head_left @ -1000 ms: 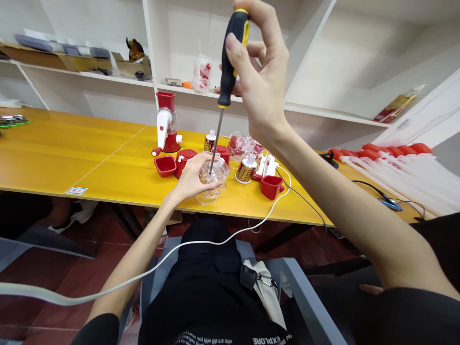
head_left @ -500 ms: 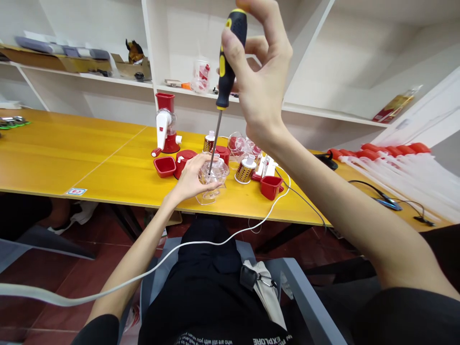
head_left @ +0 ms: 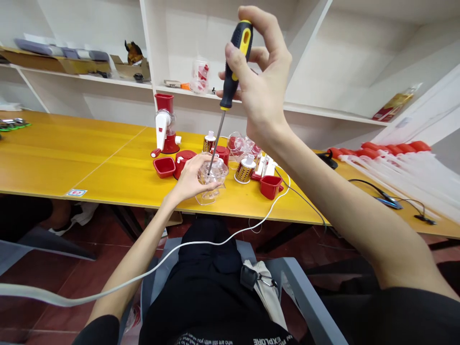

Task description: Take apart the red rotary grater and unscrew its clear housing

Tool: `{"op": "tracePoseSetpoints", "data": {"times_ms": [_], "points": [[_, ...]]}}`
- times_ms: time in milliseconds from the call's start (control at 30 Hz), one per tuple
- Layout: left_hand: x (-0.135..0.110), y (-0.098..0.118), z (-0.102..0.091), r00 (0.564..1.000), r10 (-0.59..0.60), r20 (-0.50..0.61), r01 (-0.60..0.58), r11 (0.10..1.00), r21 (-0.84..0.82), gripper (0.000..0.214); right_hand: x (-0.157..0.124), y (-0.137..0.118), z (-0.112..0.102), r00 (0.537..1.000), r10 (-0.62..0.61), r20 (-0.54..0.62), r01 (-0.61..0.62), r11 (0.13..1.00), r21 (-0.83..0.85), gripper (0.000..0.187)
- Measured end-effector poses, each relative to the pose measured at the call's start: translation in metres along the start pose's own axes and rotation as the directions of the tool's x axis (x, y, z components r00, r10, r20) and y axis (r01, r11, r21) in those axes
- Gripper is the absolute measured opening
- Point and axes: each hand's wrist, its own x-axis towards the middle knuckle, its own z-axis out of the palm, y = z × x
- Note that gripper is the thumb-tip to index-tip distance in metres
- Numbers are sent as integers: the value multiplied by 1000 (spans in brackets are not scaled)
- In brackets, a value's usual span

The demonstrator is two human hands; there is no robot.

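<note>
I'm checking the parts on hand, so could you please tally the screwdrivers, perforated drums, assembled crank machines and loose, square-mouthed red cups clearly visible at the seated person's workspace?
Screwdriver: 1
Perforated drums: 2
Assembled crank machine: 1
Loose, square-mouthed red cups: 2
Total: 6
</note>
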Motion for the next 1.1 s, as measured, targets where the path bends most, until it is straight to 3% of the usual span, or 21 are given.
{"op": "tracePoseSetpoints", "data": {"times_ms": [200, 633, 867, 967, 1100], "points": [[0, -2, 1, 1000, -10, 3, 10, 1000, -2, 58, -7, -13, 4, 991, 74, -115, -73, 997, 15, 38], [1, -1, 1, 1000, -2, 4, 2, 1000, -2, 58, -6, -5, -1, 1000, -19, -3, 20, 999, 51, 50], [0, -2, 1, 1000, -4, 16, 4, 1000, 7, 58, 7, 12, -10, 965, -142, 222, 137, 990, 35, 59], [0, -3, 1, 1000, 0, 12, 0, 1000, 7, 58, 9, 10, -14, 947, -103, 304, 105, 994, 10, 63], [0, -3, 2, 1000, 2, 7, -2, 1000, 3, 57, 10, 8, -12, 942, -76, 327, 76, 997, 13, 67]]}}
